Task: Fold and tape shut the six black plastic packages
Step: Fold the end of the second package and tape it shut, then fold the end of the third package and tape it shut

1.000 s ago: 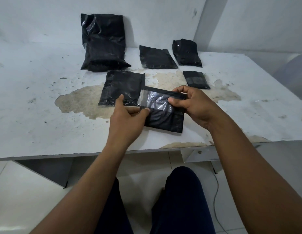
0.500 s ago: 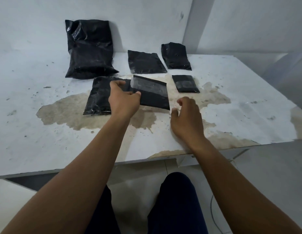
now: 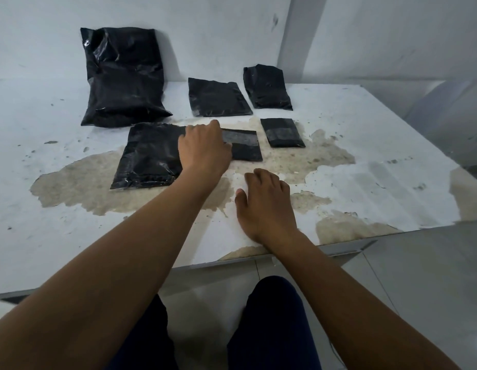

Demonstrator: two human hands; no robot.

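Note:
Six black plastic packages lie on the white table (image 3: 379, 182). My left hand (image 3: 202, 149) covers the left end of a folded package with clear tape across it (image 3: 245, 146), fingers curled onto it as it lies flat. A wider package (image 3: 149, 156) sits just left of it, partly under my wrist. My right hand (image 3: 266, 198) rests on the bare tabletop nearer me, fingers loosely bent and holding nothing. A small taped package (image 3: 281, 132) lies to the right. Behind are a flat package (image 3: 217, 100), a puffy one (image 3: 266, 86) and a large bag (image 3: 122, 76) leaning on the wall.
The tabletop has a big brown patch (image 3: 298, 161) where the coating has peeled. The table's front edge (image 3: 232, 259) runs just under my forearms, with my dark-trousered knees (image 3: 272, 316) below. A white wall (image 3: 232, 36) closes off the back.
Both hands held the taped package near the front edge. My right hand let go and dropped to the table, while my left carried the package forward and set it down beside the wide package.

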